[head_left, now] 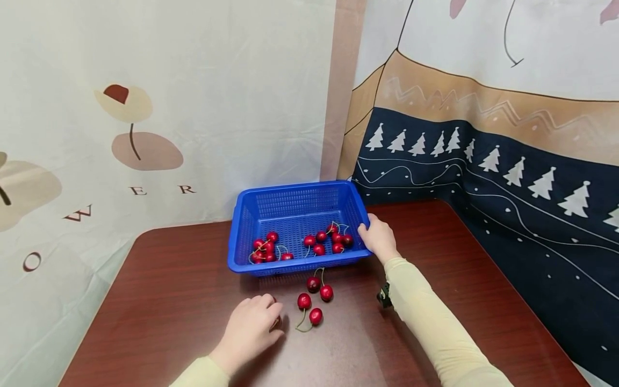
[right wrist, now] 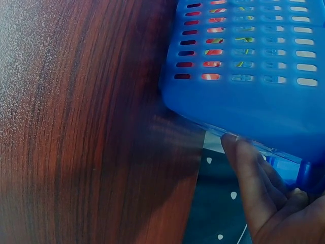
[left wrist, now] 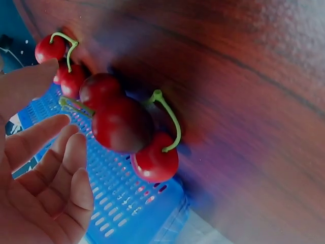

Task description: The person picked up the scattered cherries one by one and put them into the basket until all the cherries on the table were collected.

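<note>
My right hand (head_left: 379, 236) grips the right end of a blue plastic basket (head_left: 295, 188); in the right wrist view its fingers (right wrist: 251, 183) curl at the basket's rim. Two clusters of red cherries (head_left: 319, 250) with green stems lie inside. In front of the basket, a pair of cherries (head_left: 326, 293) and another stemmed pair (head_left: 316, 316) rest on the table. My left hand (head_left: 251, 328) is beside these, fingers loosely bent and holding nothing. Dark red cherries (left wrist: 123, 124) lie just past its fingertips in the left wrist view; in the head view the hand mostly hides them.
The brown wood-grain table (head_left: 179, 290) carries everything. A pale printed cloth (head_left: 217, 107) hangs behind it, and a dark cloth with white trees (head_left: 483, 177) runs along the right edge. The basket stands close to the back cloth.
</note>
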A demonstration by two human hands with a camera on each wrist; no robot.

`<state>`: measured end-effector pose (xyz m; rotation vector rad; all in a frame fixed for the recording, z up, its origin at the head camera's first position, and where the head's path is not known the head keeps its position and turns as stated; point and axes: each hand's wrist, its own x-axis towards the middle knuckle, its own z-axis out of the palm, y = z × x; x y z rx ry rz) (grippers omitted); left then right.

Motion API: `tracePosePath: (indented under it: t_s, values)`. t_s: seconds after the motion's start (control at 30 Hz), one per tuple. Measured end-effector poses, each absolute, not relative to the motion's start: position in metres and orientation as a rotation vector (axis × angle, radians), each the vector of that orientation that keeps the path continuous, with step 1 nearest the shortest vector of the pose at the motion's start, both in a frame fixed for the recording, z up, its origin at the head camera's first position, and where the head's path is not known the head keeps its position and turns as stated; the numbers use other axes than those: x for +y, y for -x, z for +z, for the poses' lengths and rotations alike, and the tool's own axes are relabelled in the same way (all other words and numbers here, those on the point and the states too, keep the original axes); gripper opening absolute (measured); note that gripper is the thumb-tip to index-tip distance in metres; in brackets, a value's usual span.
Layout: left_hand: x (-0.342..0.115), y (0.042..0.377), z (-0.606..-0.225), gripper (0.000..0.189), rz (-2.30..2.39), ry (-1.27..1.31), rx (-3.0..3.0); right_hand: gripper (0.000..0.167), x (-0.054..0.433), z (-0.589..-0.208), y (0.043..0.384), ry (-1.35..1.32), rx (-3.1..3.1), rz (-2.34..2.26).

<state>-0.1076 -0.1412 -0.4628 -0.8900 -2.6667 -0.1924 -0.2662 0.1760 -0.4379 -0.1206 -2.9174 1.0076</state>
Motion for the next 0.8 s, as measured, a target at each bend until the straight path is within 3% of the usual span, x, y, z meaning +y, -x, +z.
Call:
tracePosePath:
  t_s: [0.47,0.8]
  values:
    - [-0.1388,0.1064,-0.4713,0.017,-0.166,0.883,-2.579,0.047,0.1763,-0.4363,0.266,0.09,-2.905,0.969]
    - [-0.138,0.1066,-0.466,0.018,-0.161,0.865,-2.504,0.048,0.1758,-0.4369,0.2657,0.105,-2.914,0.981]
